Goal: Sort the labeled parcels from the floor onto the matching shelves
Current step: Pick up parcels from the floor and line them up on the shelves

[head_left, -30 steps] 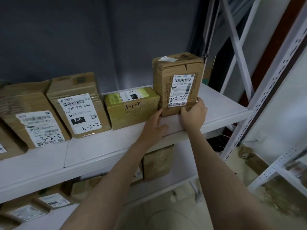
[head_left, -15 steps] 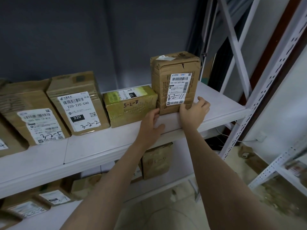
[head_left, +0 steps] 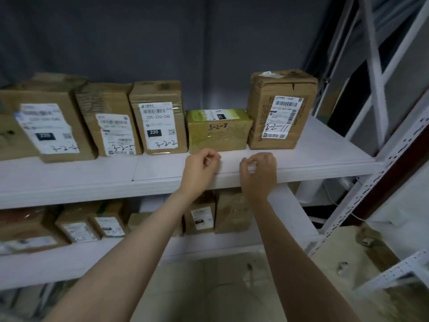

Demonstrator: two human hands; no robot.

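Note:
A tall brown parcel marked 3-2-11 (head_left: 282,110) stands upright at the right end of the white shelf (head_left: 325,149). Beside it on the left lies a low green-yellow parcel marked 3-2-8 (head_left: 219,131), then brown parcels marked 3-2-2 (head_left: 159,118) and 3-2-5 (head_left: 109,119). My left hand (head_left: 199,169) and my right hand (head_left: 260,173) hover over the shelf's front edge, fingers loosely curled, holding nothing and apart from the parcels.
More brown parcels (head_left: 46,122) fill the shelf's left part. A lower shelf (head_left: 81,259) carries several labeled parcels. White slotted uprights (head_left: 362,198) and diagonal braces (head_left: 376,73) stand at the right. Beige floor (head_left: 209,287) lies below.
Both hands have let go of the 3-2-11 parcel and drawn back to the shelf's front edge, fingers curling. The view has pulled back, showing more parcels on the left.

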